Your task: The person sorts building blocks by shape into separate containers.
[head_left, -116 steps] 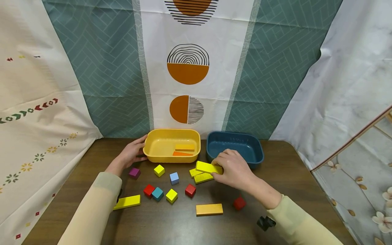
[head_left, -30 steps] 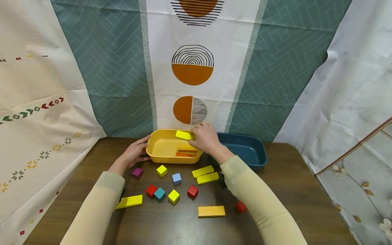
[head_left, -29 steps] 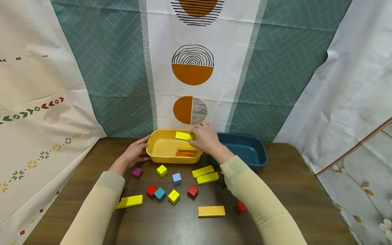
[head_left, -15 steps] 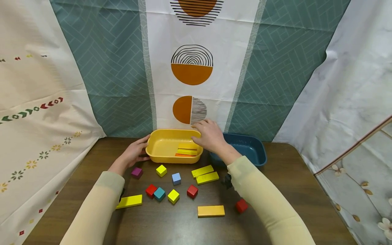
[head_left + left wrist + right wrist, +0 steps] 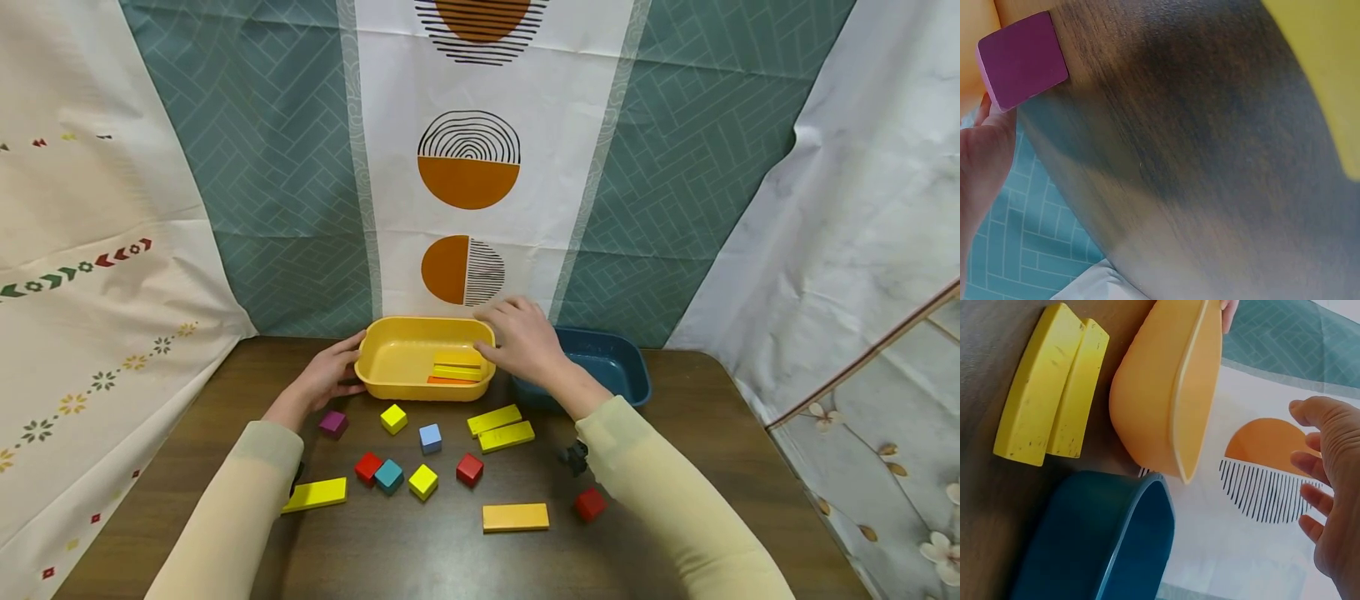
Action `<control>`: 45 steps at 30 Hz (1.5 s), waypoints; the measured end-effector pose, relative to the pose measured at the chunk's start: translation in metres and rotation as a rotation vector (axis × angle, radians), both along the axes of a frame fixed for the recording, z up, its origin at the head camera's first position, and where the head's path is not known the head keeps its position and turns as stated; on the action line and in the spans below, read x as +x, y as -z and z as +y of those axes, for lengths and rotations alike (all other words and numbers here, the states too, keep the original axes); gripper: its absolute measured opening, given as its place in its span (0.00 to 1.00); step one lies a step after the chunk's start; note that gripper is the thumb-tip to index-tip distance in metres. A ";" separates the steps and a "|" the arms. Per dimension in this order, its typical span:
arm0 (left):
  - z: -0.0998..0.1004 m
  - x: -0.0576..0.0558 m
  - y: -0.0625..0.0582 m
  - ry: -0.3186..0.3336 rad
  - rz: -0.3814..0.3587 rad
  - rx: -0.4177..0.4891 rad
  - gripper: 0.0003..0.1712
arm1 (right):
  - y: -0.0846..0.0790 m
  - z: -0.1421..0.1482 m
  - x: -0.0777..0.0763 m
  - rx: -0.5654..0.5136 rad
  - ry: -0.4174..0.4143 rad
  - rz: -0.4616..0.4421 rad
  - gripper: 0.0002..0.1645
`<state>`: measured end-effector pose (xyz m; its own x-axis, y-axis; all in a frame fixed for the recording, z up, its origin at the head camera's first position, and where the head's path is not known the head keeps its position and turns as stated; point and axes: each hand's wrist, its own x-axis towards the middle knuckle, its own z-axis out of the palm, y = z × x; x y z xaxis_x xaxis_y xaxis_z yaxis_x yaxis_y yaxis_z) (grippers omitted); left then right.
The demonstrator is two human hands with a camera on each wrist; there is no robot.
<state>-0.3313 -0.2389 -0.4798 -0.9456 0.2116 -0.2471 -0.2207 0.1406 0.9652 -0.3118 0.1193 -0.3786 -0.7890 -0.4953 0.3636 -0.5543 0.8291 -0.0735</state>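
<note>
My left hand rests against the left end of the yellow bin, fingers extended along its wall. Inside that bin lie yellow blocks and an orange block, grouped at the right side. Over the bin's right end hovers my right hand, holding nothing; the right wrist view shows its fingers loosely bent and apart from the bin. Two yellow planks lie together in front of the blue bin. A purple cube sits near my left wrist.
Scattered over the table are a yellow cube, a light blue cube, a teal cube, several other cubes, an orange-yellow plank and a yellow plank by the left forearm. A patterned curtain hangs behind.
My right hand took a yellow plank from beside the blue bin, carried it left and let it go in the yellow bin. Since then it has drawn slightly right. My left hand stayed put.
</note>
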 end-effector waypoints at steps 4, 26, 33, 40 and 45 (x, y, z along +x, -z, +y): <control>0.001 -0.001 0.000 -0.005 0.002 0.005 0.33 | 0.003 0.009 0.006 -0.015 -0.011 0.007 0.29; 0.001 0.001 -0.002 0.000 0.018 -0.015 0.33 | 0.036 0.054 0.051 -0.026 -0.119 -0.015 0.26; 0.002 0.004 0.001 0.009 0.017 -0.016 0.33 | 0.052 0.061 0.076 -0.002 -0.128 -0.075 0.28; 0.002 0.003 0.000 -0.005 0.014 -0.018 0.33 | 0.063 0.071 0.095 -0.011 -0.117 -0.143 0.30; 0.002 0.003 0.000 -0.010 0.014 -0.026 0.33 | 0.071 0.079 0.109 0.008 -0.132 -0.167 0.29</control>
